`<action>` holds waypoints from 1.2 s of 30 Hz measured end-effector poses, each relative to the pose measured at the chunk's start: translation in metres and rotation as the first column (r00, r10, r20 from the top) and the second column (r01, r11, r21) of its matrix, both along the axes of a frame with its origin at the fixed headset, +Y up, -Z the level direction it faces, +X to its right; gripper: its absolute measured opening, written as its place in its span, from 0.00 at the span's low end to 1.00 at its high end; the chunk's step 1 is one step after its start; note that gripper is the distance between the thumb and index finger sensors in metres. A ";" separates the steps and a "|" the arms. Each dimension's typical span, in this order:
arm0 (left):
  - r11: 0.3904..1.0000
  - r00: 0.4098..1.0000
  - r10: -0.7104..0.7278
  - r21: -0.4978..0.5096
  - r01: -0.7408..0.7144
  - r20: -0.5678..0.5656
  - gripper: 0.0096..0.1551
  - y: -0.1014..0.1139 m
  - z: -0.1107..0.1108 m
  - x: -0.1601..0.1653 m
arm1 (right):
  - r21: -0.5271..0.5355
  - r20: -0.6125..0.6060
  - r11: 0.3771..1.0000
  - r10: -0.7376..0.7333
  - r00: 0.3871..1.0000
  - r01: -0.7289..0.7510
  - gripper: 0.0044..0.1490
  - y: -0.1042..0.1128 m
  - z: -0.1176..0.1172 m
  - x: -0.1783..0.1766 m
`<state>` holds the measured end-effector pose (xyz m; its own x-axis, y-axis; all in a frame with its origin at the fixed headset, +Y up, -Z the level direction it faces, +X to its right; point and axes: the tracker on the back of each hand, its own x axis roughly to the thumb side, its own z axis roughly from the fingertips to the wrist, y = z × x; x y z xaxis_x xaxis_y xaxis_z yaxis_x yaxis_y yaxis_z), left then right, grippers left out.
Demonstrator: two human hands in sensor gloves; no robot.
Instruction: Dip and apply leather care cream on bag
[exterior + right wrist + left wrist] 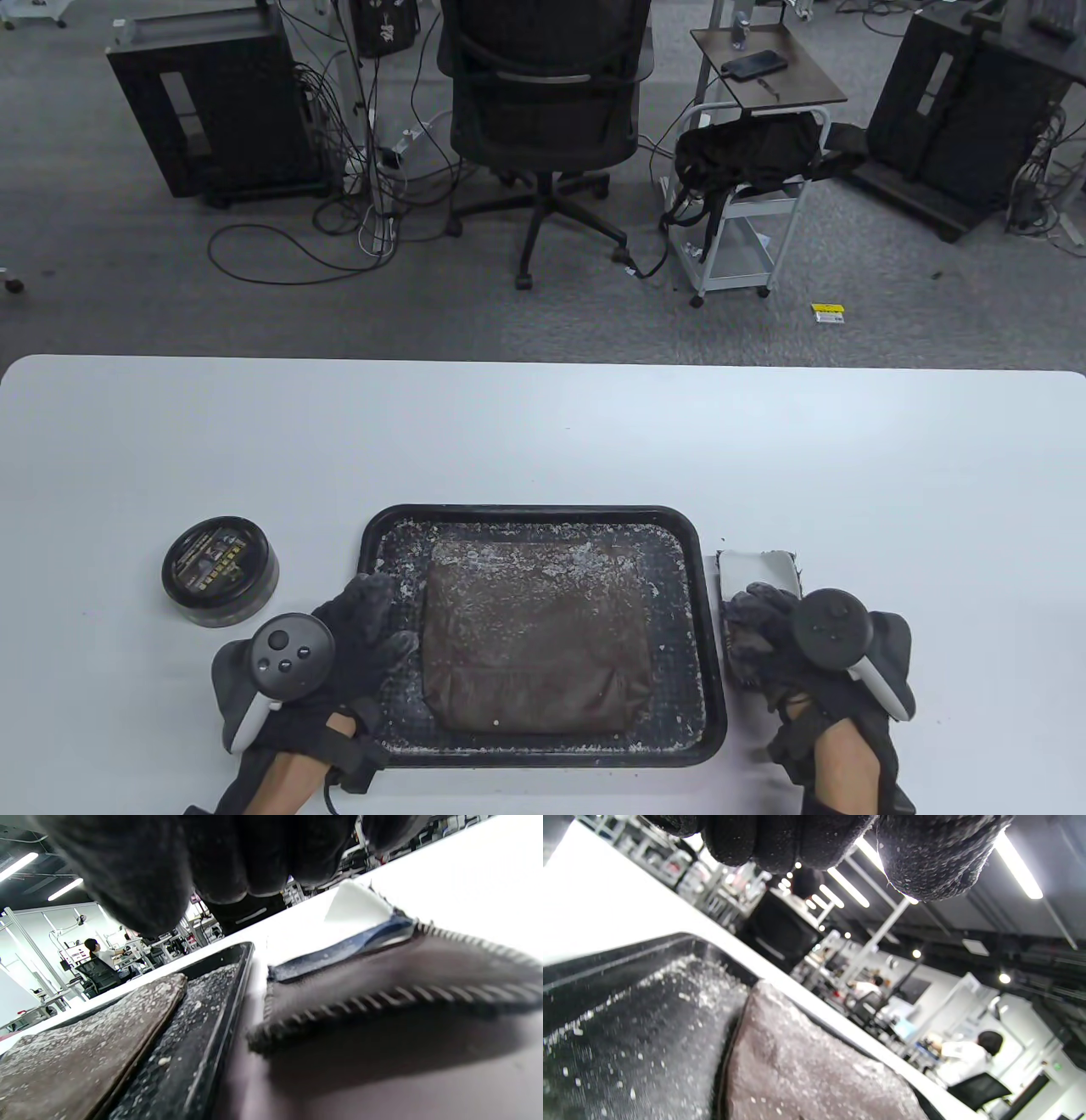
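Note:
A brown leather bag [534, 637], flecked with white, lies flat in a black tray [526, 512]. My left hand [365, 628] rests with relaxed fingers on the tray's left side, just beside the bag's left edge, and holds nothing. In the left wrist view the fingertips [925, 857] hang above the tray [628, 955] and the bag [806, 1069]. A white and dark cloth pad [759, 567] with a stitched edge lies right of the tray. My right hand [755, 628] lies over the pad's near end. The pad [382, 984] stays flat on the table beneath those fingers. A round black cream tin [221, 570] with its lid on stands left of the tray.
The white table [543, 424] stretches bare behind the tray. White flakes cover the tray floor [178, 1035]. Beyond the far edge stand an office chair [543, 110], a small cart [747, 212] and computer towers on the carpet.

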<state>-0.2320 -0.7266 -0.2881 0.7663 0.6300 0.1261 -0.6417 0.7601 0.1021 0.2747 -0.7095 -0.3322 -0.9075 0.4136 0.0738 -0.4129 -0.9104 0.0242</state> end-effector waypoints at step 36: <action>0.894 0.919 -0.109 -0.441 -0.076 -0.379 0.80 -0.063 -0.084 -0.171 | 0.155 -0.067 0.982 0.116 0.991 -0.104 0.39 0.010 0.002 -0.044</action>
<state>-0.4026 -0.7897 -0.3725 0.7053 0.5347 -0.4655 -0.6079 0.7940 -0.0089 0.2309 -0.6999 -0.3297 -0.9363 0.2904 0.1976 -0.3122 -0.9458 -0.0896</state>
